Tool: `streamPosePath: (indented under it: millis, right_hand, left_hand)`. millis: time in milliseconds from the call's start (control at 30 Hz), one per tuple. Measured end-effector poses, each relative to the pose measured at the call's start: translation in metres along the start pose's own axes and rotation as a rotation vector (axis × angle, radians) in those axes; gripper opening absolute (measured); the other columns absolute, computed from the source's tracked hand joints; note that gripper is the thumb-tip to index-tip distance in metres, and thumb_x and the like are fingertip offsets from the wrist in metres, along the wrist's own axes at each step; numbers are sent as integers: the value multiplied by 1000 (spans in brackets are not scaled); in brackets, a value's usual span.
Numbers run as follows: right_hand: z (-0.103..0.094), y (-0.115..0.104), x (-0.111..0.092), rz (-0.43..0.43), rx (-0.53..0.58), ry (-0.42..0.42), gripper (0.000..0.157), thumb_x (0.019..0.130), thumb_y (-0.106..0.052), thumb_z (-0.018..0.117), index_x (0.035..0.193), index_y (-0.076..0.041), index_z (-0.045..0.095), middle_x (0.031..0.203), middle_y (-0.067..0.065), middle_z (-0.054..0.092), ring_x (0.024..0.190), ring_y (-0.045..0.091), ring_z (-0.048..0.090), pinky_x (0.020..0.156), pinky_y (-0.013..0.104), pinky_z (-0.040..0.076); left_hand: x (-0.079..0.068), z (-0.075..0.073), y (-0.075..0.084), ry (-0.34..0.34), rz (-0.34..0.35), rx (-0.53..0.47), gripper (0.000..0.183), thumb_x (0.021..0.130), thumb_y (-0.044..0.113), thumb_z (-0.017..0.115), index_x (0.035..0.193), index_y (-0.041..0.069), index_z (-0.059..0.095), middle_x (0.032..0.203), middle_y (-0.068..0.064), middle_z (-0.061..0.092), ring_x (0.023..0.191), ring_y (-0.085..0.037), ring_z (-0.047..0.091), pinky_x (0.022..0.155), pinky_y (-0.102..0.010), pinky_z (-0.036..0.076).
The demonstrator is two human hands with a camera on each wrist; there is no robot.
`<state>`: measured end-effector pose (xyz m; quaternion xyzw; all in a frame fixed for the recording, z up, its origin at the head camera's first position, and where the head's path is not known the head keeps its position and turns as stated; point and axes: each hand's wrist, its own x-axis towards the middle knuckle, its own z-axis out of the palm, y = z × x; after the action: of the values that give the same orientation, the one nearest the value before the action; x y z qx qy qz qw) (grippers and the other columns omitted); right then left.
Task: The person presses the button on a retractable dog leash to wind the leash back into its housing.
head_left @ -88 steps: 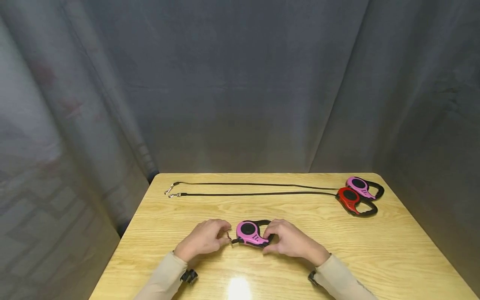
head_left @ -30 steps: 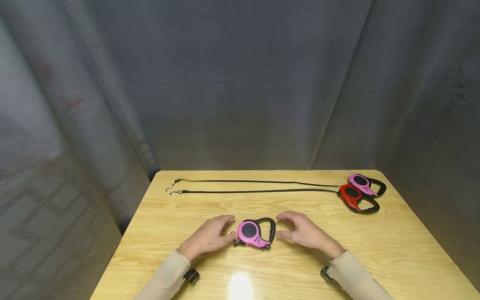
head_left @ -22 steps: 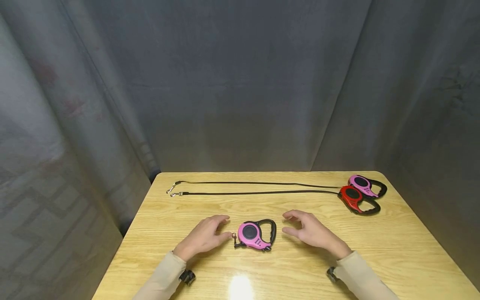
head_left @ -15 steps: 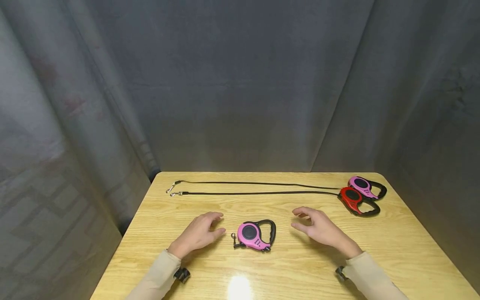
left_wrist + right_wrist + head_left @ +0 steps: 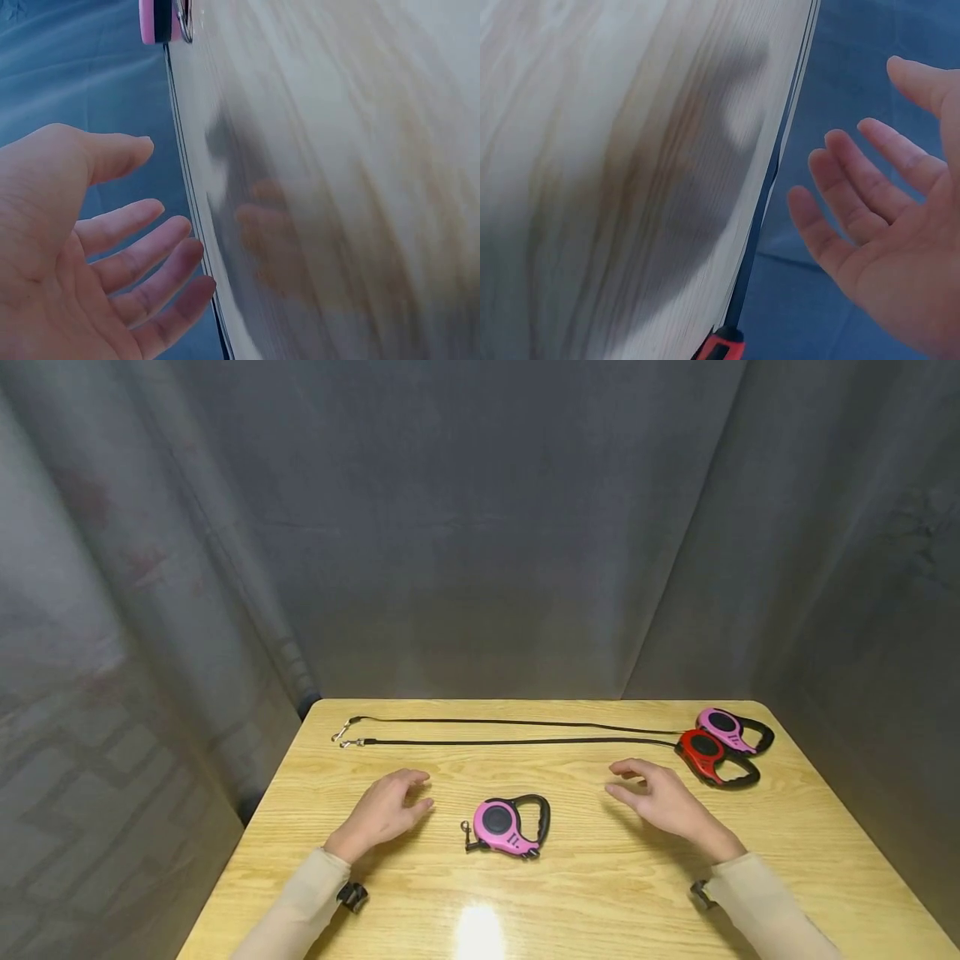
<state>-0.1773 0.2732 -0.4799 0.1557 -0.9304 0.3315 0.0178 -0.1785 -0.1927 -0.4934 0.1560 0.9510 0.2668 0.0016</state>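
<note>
A pink retractable dog leash (image 5: pixel 501 828) with a black looped handle lies flat near the middle of the table, its metal clip (image 5: pixel 466 827) drawn in close to the case. To its left, apart from it, my left hand (image 5: pixel 380 811) hovers over the wood with loose fingers and holds nothing. On the other side, farther off, my right hand (image 5: pixel 663 797) hangs above the table, fingers relaxed and nothing in them. In the left wrist view a bit of the pink leash (image 5: pixel 159 21) shows at the top edge.
At the back right, a red leash (image 5: pixel 703 754) lies against another pink leash (image 5: pixel 724 728). Their black cords (image 5: pixel 517 742) stretch left across the table (image 5: pixel 420 902) to metal clips (image 5: pixel 349 743). Grey curtains (image 5: pixel 480 527) surround the table's back and sides.
Both hands have let go of the near pink leash and drawn apart, left hand leftward, right hand rightward. The leash has stayed in place, its handle turned slightly and its clip now uncovered.
</note>
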Motion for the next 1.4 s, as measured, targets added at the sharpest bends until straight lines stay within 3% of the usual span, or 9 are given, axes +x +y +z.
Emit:
streamPosePath:
  millis: [433,667,1400]
  right_hand:
    - [-11,19,-4,63,-18,25,50,103,-39,72,134,0,69,134,20,72,125,47,66,101,64,53]
    - [-15,28,-8,39,-48,50,47,102,-35,74,131,1,70,130,22,74,121,48,68,97,64,55]
    - [-33,53,-16,80,-141,84,41,99,-28,77,124,4,73,123,25,75,112,48,72,94,65,55]
  left_hand:
    - [1,-7,-22,23,-92,-14,43,100,30,75,138,10,70,136,-12,71,118,-30,71,101,-52,56]
    - [0,-8,-30,41,-98,-4,42,100,30,75,136,10,71,138,-13,70,120,-33,70,102,-54,55]
    - [3,-18,-51,75,-124,-21,40,100,31,74,134,9,72,133,-14,72,115,-34,70,98,-55,55]
